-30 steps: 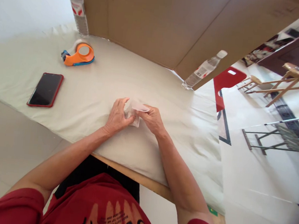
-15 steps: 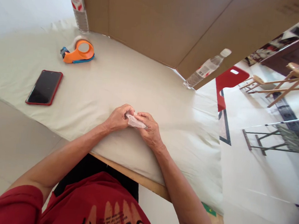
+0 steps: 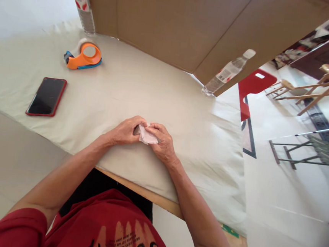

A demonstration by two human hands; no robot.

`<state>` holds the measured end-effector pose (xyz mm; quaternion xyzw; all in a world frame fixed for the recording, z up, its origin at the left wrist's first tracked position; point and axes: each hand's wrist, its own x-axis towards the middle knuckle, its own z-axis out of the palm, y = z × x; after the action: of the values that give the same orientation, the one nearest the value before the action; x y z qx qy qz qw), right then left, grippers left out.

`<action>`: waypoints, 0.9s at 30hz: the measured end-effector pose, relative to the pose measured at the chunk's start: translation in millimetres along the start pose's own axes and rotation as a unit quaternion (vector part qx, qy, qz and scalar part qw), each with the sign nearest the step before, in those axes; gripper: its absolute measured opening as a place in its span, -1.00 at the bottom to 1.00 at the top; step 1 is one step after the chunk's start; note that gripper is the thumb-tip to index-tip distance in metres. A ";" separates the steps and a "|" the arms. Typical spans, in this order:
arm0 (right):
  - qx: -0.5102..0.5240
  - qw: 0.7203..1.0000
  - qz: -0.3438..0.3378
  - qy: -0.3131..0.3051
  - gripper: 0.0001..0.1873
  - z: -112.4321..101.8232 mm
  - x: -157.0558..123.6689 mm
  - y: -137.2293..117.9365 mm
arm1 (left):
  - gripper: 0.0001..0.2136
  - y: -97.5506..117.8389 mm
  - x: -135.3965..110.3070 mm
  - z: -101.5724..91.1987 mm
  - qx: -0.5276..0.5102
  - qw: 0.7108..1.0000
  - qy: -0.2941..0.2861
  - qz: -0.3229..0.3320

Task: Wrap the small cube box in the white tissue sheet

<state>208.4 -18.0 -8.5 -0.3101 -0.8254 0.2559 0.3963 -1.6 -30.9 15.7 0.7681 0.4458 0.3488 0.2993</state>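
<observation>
A small, thin white tissue (image 3: 149, 137) with creases is stretched between my two hands, just above the cloth near the table's front edge. My left hand (image 3: 129, 130) is curled, thumb and fingertips closed at the tissue's left end, with a shadowed gap inside the curl. On the other side, my right hand (image 3: 163, 142) pinches the tissue, its thumb and fingers over the upper right part. The fingertips of both hands nearly meet at the top of the tissue. Whatever lies behind the tissue is hidden.
On the pale tablecloth (image 3: 127, 82) lie a phone (image 3: 47, 97) in a red case and an orange tape dispenser (image 3: 85, 56). A cardboard panel (image 3: 173, 24) stands behind, with a water bottle (image 3: 84, 9) left and another bottle (image 3: 228, 73) right. A red stool (image 3: 254, 87) stands beyond.
The tissue has turned and shows more of its flat face, hanging slightly lower. My left hand has shifted a little left, and the gap inside its curl looks wider.
</observation>
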 end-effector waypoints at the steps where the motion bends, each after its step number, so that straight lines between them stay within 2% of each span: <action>1: 0.000 1.000 0.003 0.004 -0.60 0.7 0.2 -0.4 | -0.73 0.1 0.3 1.0 -0.005 1.000 0.007 0.001; 7: 0.033 0.999 0.014 0.015 -0.71 -3.9 4.8 -8.7 | -0.72 3.3 0.9 5.2 -0.043 0.998 0.045 -0.028; 9: 0.047 0.999 0.018 0.007 -0.68 -7.4 5.6 -11.5 | -0.72 5.4 0.9 6.7 -0.066 0.995 0.054 -0.052; 11: 0.055 0.998 0.032 -0.002 -0.56 -8.9 5.3 -13.2 | -0.75 8.0 1.0 8.3 -0.094 0.989 0.061 -0.095; 15: 0.061 0.993 0.103 -0.018 -0.32 -5.5 3.8 -14.2 | -0.79 13.0 2.0 9.9 -0.100 0.980 0.071 -0.157; 20: 0.113 0.973 0.198 -0.027 -0.36 -0.9 6.8 -13.4 | -0.66 13.8 3.2 3.0 -0.009 0.987 0.061 -0.150; 21: 0.136 0.966 0.217 -0.027 -0.37 -0.7 7.8 -12.8 | -0.63 13.5 3.2 0.8 -0.026 0.988 0.047 -0.143; 23: 0.183 0.950 0.251 -0.022 -0.38 -0.9 9.7 -11.8 | -0.62 13.1 3.1 -3.2 -0.125 0.983 0.007 -0.136; 25: 0.211 0.939 0.269 -0.017 -0.37 -1.5 11.3 -11.4 | -0.57 13.3 3.2 -5.6 -0.242 0.958 -0.033 -0.150; 27: 0.216 0.936 0.276 -0.018 -0.37 -1.9 12.4 -11.8 | -0.43 14.0 3.7 -6.3 -0.306 0.934 -0.049 -0.176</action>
<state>200.2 -16.8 6.6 -0.4280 -0.6392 0.5328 0.3527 1.4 -32.6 31.1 0.5650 0.4302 0.3716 0.5980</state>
